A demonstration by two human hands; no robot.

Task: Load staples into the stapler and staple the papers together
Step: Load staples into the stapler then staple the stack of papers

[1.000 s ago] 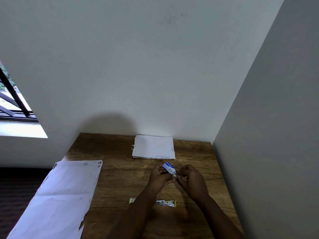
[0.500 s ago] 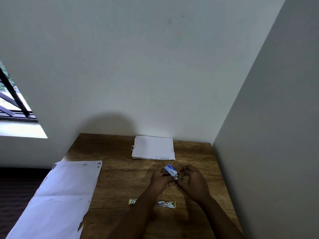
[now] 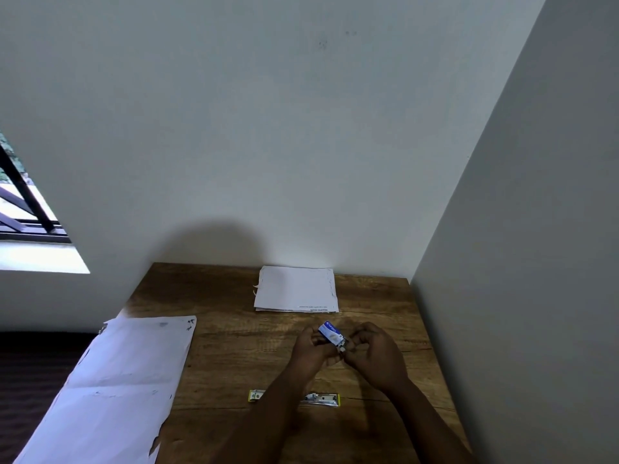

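A small blue and white staple box [image 3: 331,333] is held above the wooden table [image 3: 234,356] in my left hand [image 3: 311,348]. My right hand [image 3: 371,354] is closed at the box's lower right end, where its fingertips pinch something small that I cannot make out. The stapler [image 3: 321,399], metal with yellow ends, lies opened flat on the table below my hands; my left forearm hides its middle. A stack of white papers [image 3: 296,289] lies at the table's far edge by the wall.
A large white sheet [image 3: 114,386] with torn edges hangs over the table's left side. Walls close in at the back and right. A window [image 3: 23,209] is at the left.
Both hands, with the staple box, have drifted slightly right and toward me. The box stays tilted the same way; the stapler and papers have not moved.
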